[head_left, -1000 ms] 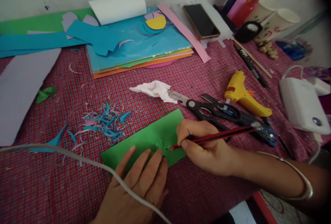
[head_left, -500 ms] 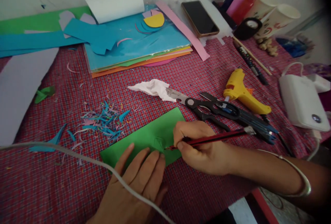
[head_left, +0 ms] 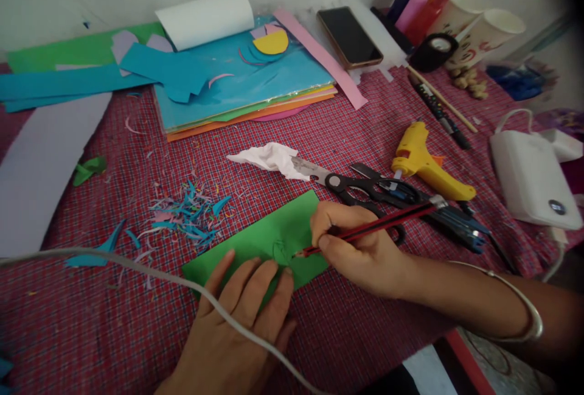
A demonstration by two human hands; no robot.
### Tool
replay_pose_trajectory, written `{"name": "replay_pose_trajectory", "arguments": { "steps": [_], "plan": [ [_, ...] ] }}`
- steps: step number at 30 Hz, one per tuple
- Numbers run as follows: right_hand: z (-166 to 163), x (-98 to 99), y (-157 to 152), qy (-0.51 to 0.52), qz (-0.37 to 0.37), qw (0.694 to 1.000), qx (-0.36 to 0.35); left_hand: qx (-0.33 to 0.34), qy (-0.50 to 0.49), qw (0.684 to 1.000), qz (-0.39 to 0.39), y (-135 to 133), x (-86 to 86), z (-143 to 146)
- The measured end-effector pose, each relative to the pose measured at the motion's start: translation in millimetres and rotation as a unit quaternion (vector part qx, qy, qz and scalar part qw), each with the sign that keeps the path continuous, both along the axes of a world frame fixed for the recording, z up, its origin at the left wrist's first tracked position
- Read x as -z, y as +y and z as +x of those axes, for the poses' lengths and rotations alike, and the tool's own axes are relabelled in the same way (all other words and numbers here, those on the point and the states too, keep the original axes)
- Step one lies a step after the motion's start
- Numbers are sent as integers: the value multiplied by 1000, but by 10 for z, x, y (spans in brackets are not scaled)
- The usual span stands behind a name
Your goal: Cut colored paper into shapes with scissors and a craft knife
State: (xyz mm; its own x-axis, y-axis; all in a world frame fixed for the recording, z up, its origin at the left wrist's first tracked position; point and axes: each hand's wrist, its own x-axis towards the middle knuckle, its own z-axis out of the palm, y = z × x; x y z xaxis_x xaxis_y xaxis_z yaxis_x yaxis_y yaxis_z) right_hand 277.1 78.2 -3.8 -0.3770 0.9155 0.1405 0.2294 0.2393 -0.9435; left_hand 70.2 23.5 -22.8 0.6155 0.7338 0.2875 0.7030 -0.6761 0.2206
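A strip of green paper lies slanted on the checked cloth, with a small pencil outline drawn near its middle. My left hand rests flat on its lower left part, fingers spread. In my right hand is a red and black pencil, pinched near its point. The tip is at the paper, just right of the outline; whether it touches I cannot tell. Beyond the paper lie black-handled scissors, their blades partly under a crumpled white tissue.
A grey cable crosses in front of my left hand. Paper scraps lie left of the strip. A yellow glue gun, a white adapter and a phone stand to the right and back. Coloured sheets are stacked behind.
The pencil is tilted more steeply, and my right hand has shifted slightly up and right from the outline. My left hand stays on the paper. The whole view has shifted a little.
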Motion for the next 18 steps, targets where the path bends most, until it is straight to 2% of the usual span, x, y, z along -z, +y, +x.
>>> {"name": "replay_pose_trajectory", "arguments": {
  "steps": [4,7,12,18],
  "plan": [
    [-13,4,-7,4,-27,1000,-6,-10,19,999,-25,-33,-14,6],
    [-21,22,-6,-26,-18,999,-23,-27,14,999,-39,-45,-18,-1],
    [-27,28,-2,-69,-11,997,-37,18,54,998,-21,-17,-28,-37],
    [-26,21,-13,-96,2,995,-37,-9,19,999,-25,-10,-43,5]
  ]
}}
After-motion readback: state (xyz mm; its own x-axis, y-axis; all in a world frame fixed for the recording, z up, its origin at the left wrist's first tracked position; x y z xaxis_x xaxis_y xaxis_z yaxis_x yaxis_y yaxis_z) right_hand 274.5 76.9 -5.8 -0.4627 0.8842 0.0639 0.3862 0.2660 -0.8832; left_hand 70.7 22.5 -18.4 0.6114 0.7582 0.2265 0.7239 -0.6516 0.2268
